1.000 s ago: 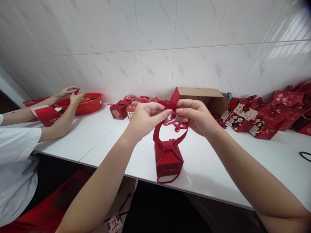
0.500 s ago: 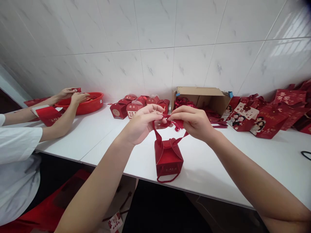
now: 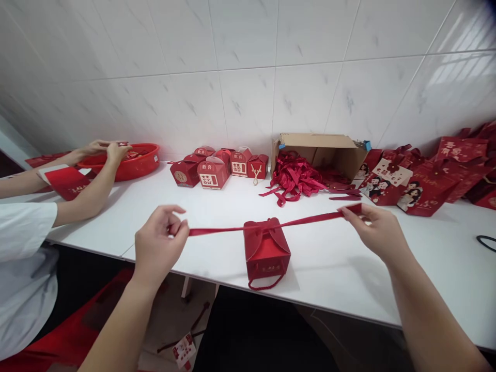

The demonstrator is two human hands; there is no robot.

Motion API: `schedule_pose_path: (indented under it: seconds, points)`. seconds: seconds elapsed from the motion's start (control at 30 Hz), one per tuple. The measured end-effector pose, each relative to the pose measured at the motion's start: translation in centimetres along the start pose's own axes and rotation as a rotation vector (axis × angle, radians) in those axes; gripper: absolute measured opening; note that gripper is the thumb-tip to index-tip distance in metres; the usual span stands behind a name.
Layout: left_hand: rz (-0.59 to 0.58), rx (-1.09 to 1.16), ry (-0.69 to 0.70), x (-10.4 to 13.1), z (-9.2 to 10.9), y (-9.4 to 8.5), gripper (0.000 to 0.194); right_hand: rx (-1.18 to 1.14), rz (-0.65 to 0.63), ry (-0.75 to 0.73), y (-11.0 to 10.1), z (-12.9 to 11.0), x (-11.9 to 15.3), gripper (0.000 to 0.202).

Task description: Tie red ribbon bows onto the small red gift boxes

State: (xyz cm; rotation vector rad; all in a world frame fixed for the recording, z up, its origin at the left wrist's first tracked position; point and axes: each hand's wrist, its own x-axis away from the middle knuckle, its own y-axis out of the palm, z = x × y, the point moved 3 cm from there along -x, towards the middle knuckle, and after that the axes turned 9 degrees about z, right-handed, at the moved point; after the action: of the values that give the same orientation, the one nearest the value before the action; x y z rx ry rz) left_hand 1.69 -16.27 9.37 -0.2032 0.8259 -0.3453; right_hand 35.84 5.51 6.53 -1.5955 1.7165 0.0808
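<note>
A small red gift box (image 3: 267, 250) stands upright near the table's front edge, a twisted red cord handle (image 3: 266, 287) hanging down its front. Across its top runs a dark red ribbon (image 3: 310, 220), crossed over at the middle of the lid and stretched taut to both sides. My left hand (image 3: 160, 243) pinches the ribbon's left end, out to the left of the box. On the other side, my right hand (image 3: 374, 227) holds the right end between thumb and fingers, slightly higher.
Against the wall are several finished red boxes (image 3: 213, 172) and a cardboard carton (image 3: 329, 140) spilling loose red ribbons (image 3: 296, 175). Printed red bags (image 3: 426, 194) stand at right. Further left, a co-worker's hands (image 3: 112, 150) work over a red basin (image 3: 141, 168).
My hands have moved apart and lower, from close together above the box to either side. The ribbon loops have been drawn down into a tight crossing on the lid.
</note>
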Motion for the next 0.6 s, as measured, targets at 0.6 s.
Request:
schedule_pose_path:
  seconds: [0.6]
  points:
    - [-0.492,0.231,-0.015,5.7,3.5,7.8,0.014,-0.175,-0.738,-0.591,7.2,-9.0,3.2,0.064]
